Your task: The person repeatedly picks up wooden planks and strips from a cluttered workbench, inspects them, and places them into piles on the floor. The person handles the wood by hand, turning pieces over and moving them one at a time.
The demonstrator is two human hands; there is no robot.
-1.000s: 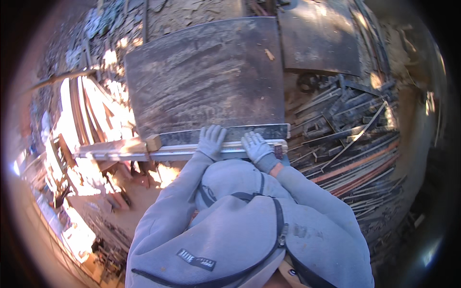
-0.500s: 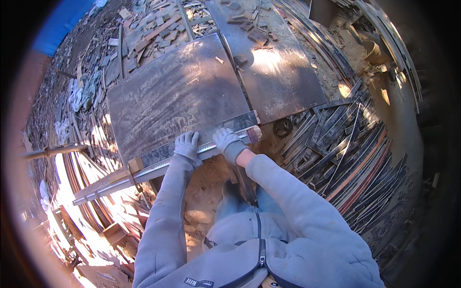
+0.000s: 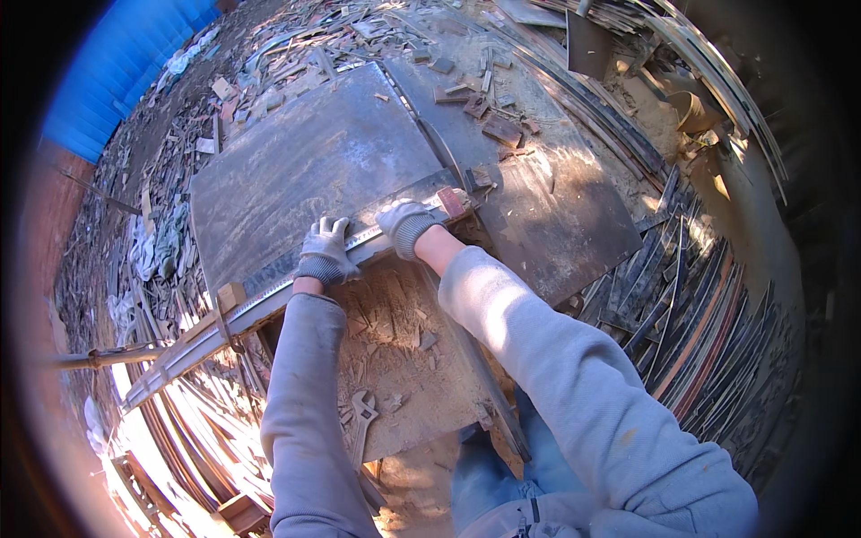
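Note:
A long metal rail [image 3: 260, 297] with a measuring scale runs slantwise along the near edge of a dark, scuffed plate [image 3: 314, 152]. A dark narrow strip [image 3: 377, 198] lies just beyond it. My left hand [image 3: 325, 251], in a grey glove, rests across the rail with its fingers stretched a little apart onto the strip side. To its right, my gloved right hand [image 3: 406, 221] lies over the rail with its fingers drawn together, close to a reddish block [image 3: 451, 203] at the rail's right end. The right fingertips are partly hidden.
A small wooden block [image 3: 231, 296] sits at the rail's left part. Below my hands, an adjustable wrench [image 3: 362, 421] lies on a dusty board [image 3: 408, 408]. A second plate [image 3: 556, 224] adjoins on the right, with wood offcuts [image 3: 502, 131] on it. Stacked strips [image 3: 700, 323] fill the right side.
The view has shifted forward over the bench, bringing the wrench and dusty board into sight. Both hands stay on the rail, and the red block now appears closer to the plates' edge.

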